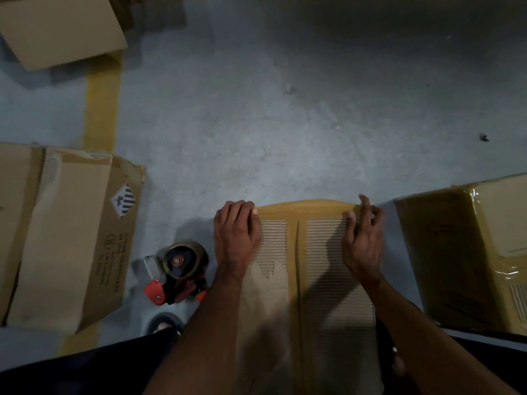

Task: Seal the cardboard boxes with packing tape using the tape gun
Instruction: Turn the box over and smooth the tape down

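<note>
At box (pixel 308 280) far edge, both hands

The bottom edge of the frame cuts off the near end of the middle box (pixel 308 280). The left box (pixel 65 238) and right box (pixel 470 252) run past the side edges. Small print on the left box is unreadable. A forearm partly hides the tape gun (pixel 176 269).

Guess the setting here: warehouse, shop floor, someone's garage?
Most likely a warehouse or packing area. Bare grey concrete floor with a painted yellow line, several cardboard boxes set straight on it, one printed with a shipping hazard label, and a tape gun lying on the floor.
</note>
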`<state>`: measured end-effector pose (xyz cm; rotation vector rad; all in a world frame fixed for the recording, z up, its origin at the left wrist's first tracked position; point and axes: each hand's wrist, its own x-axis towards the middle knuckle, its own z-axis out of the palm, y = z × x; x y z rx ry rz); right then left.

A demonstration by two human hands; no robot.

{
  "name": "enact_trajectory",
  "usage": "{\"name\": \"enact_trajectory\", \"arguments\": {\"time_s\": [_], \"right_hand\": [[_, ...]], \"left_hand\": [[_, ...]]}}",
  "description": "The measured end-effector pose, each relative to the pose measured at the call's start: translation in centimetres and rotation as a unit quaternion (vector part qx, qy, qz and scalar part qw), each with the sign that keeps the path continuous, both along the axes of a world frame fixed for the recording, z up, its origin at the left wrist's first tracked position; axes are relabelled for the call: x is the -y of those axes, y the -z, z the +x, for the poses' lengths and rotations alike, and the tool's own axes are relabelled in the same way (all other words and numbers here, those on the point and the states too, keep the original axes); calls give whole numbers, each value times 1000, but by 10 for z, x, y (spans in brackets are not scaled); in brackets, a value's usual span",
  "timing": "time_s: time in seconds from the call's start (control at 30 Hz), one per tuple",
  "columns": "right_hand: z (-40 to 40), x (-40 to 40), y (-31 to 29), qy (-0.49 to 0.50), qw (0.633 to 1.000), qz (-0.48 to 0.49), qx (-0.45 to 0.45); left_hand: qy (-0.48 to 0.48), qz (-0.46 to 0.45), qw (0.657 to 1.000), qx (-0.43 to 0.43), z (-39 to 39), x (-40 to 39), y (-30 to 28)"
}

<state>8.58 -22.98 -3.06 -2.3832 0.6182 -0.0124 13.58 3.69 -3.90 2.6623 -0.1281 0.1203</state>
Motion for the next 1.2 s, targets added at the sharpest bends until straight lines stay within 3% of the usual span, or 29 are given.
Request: {"name": "enact_trajectory", "arguments": {"time_s": [0.1,0.17,0.3,0.37,0.47,0.7,1.1,1.2], "right_hand": [[0,-1,-2,-5,1000,-14,-2],[-1,-2,-2,-32,996,-80,-10],[2,-14,-5,-156,972,-174,37],[6,-46,-3,-231,955,-170,82],[13,-100,-2,-330,935,-121,45],[38,-129,-11,-256,961,-103,-2],[63,-64,-14,-269,955,-108,-60],[62,-40,-14,-244,959,-144,3]], "left_hand": [[1,21,1000,-13,0,1,1],[2,20,1000,-11,0,2,-2],[1,7,1000,-5,1,5,-9],[-3,5,1000,-12,0,6,-9],[-10,10,1000,-23,-1,5,-8],[-25,25,998,-54,-2,5,-8],[-32,28,996,-73,-2,5,-11],[-34,27,996,-77,-2,5,-12]]}}
